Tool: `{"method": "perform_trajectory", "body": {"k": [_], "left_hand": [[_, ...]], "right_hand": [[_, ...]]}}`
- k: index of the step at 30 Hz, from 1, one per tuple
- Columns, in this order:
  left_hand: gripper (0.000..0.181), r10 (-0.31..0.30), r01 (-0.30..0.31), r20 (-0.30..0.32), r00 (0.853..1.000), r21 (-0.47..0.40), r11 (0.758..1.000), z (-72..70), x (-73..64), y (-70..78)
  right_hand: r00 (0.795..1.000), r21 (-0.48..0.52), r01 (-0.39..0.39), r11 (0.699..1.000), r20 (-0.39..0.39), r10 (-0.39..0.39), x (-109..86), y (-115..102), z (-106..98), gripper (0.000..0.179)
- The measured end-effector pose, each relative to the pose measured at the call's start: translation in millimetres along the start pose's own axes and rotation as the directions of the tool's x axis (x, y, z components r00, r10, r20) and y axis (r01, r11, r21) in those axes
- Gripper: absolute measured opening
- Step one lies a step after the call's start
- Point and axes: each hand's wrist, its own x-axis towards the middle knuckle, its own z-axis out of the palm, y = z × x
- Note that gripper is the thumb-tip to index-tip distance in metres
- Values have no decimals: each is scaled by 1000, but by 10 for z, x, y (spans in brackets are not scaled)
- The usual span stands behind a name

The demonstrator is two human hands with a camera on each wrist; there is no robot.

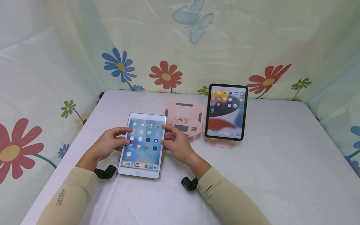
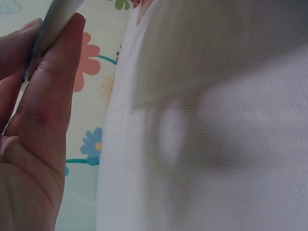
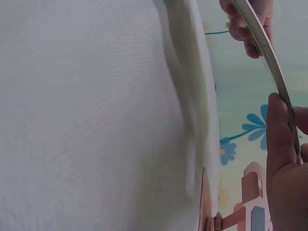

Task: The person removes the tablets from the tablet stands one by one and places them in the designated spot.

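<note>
Flowered fabric [image 1: 230,59] hangs behind a white-clothed table [image 1: 281,162]; left hand [image 1: 104,146] and right hand [image 1: 180,146] pinch a thin, white-framed tablet [image 1: 143,156] between fingers [image 2: 45,101] near a pink cut-out stand [image 1: 192,122].

The tablet [image 1: 142,147] left of centre had a white border. The central stand [image 1: 195,121] was pink; red and blue flowers [image 1: 166,76] patterned the backdrop [image 1: 140,31].

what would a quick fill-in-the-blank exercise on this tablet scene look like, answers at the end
1. The left hand and right hand hold the tablet with a ____ frame.
2. The other tablet rests on a stand coloured ____.
3. Above the flowers on the curtain is a pale-blue ____.

Missing words: white; pink; butterfly.
</note>
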Motion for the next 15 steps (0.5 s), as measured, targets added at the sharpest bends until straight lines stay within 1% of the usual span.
{"method": "perform_trajectory", "body": {"k": [7,11,15], "left_hand": [[49,-15,15,-8,1000,-3,1000,-3,7,-60],[50,-27,27,-9,1000,1,1000,-11,10,-88],[50,-36,36,-11,999,2,999,-17,14,-116]], "right_hand": [[999,-11,-30,999,44,31,5,43,18,61],[998,-5,-53,999,44,53,15,75,39,63],[998,0,-48,999,39,48,23,105,57,63]]}}
